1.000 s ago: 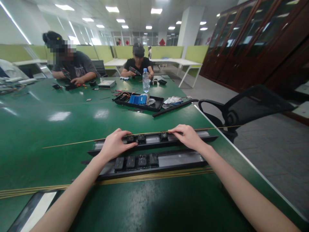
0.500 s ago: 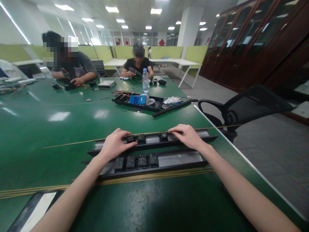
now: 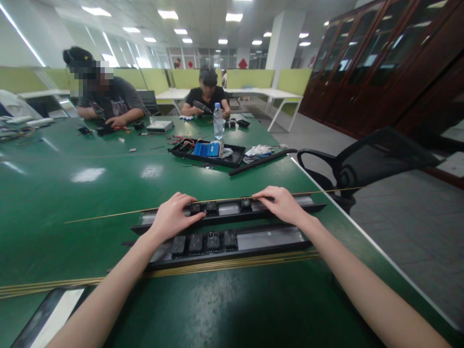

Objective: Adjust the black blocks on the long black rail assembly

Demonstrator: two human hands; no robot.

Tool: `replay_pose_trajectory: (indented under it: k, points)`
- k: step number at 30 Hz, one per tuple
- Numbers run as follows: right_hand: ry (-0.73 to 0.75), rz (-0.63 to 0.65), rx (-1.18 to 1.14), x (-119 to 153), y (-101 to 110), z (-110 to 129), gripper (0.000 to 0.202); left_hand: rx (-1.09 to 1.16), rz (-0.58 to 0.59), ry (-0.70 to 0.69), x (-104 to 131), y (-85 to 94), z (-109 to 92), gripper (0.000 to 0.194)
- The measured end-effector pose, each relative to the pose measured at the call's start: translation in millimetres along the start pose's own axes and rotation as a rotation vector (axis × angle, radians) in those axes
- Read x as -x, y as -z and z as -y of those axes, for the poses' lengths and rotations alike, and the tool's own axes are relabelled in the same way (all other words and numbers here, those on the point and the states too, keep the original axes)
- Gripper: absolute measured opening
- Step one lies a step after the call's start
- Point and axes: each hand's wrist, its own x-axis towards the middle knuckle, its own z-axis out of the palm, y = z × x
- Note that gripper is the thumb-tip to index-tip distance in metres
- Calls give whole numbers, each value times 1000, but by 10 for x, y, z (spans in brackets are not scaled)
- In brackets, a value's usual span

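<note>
A long black channel (image 3: 232, 220) with a pale inner strip holds several black square blocks, and it lies across the green table in front of me. A thin brass rod (image 3: 108, 215) runs along its far edge and sticks out past both ends. My left hand (image 3: 173, 215) spans the channel's left part, fingers at the rod and far edge, thumb against the near wall. Farther right, my right hand (image 3: 281, 204) pinches the rod by the far wall, close to one block (image 3: 245, 204). Nearer to me, a second channel (image 3: 270, 239) holds several blocks side by side.
Several brass rods (image 3: 217, 266) lie along the near channel. Beyond stand a black tray (image 3: 235, 155) with a blue finned part, a water bottle (image 3: 218, 122) and gloves (image 3: 258, 152). Two people work across the table. An office chair (image 3: 362, 162) stands beyond the right table edge.
</note>
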Motion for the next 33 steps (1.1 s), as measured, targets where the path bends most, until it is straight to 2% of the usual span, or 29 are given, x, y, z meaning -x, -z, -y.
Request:
replay_pose_trajectory:
  k: [33]
  points:
    - [-56,31,19,-3,99,-51,19,12,-55,-40,-4,-9,8,45]
